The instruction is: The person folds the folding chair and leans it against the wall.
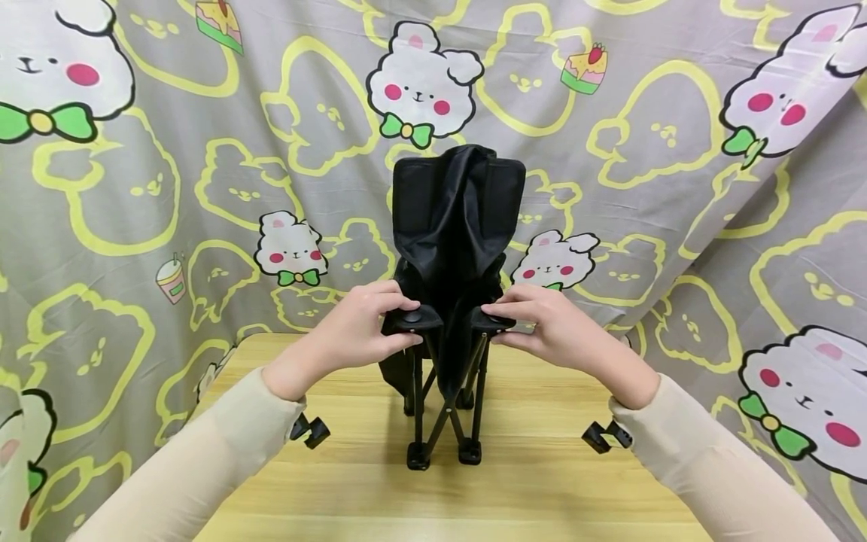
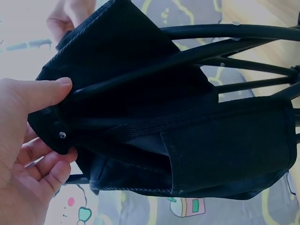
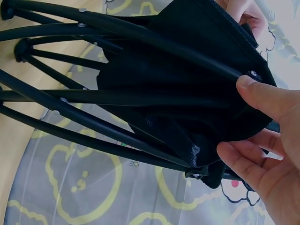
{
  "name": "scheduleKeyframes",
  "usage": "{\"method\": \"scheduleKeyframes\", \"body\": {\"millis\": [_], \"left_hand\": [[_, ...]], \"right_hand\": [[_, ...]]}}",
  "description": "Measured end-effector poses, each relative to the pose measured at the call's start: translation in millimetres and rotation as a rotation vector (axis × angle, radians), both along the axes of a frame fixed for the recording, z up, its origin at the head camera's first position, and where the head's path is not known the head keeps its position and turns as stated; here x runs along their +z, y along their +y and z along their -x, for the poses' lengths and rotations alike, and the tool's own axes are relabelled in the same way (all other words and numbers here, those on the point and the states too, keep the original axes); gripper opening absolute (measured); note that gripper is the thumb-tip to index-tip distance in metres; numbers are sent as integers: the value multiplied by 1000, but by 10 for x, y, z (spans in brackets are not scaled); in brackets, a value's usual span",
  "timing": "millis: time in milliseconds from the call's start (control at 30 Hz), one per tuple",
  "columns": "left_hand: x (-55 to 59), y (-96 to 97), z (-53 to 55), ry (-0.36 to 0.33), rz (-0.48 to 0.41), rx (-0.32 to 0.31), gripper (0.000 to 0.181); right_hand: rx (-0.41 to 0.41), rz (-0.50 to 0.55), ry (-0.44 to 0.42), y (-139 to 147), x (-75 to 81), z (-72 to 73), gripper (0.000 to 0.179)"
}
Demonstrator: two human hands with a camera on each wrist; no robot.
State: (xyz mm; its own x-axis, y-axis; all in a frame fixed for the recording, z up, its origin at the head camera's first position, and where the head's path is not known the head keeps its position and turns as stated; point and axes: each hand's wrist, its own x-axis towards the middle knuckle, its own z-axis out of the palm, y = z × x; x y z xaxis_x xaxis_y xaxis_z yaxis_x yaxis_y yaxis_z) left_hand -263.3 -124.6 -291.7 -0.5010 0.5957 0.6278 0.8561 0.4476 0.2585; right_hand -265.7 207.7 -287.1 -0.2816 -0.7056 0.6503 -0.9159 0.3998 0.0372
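Observation:
A black folding chair [image 1: 452, 226] stands upright on its feet, partly folded, its back fabric creased and its crossed legs close together. My left hand [image 1: 362, 320] pinches the chair's left front corner between thumb and fingers. On the other side my right hand [image 1: 545, 320] pinches the matching right front corner. The left wrist view shows the left hand [image 2: 35, 136] gripping the fabric edge near a rivet, with a flat fabric pocket [image 2: 229, 145] beside the tubes. In the right wrist view, thumb and fingers of the right hand [image 3: 262, 140] hold the corner beside several crossing tubes [image 3: 93, 96].
The chair stands on a light wooden table [image 1: 542, 489]. Behind and around it hangs a grey curtain [image 1: 339, 196] printed with cartoon rabbits and yellow outlines. Small black clips [image 1: 311, 432] stick out at both sleeve cuffs.

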Motion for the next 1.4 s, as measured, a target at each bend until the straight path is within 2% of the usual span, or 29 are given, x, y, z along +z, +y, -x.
{"method": "scheduleKeyframes", "body": {"millis": [567,1067,1400], "left_hand": [[44,168,-57,89,31,41,37],[81,231,-131,42,19,59,43],[80,233,-111,29,-18,38,43]], "right_hand": [[-37,-1,-24,-119,45,-57,42],[-4,32,-48,-160,30,-63,44],[26,39,-100,-193,53,-64,42]]}}
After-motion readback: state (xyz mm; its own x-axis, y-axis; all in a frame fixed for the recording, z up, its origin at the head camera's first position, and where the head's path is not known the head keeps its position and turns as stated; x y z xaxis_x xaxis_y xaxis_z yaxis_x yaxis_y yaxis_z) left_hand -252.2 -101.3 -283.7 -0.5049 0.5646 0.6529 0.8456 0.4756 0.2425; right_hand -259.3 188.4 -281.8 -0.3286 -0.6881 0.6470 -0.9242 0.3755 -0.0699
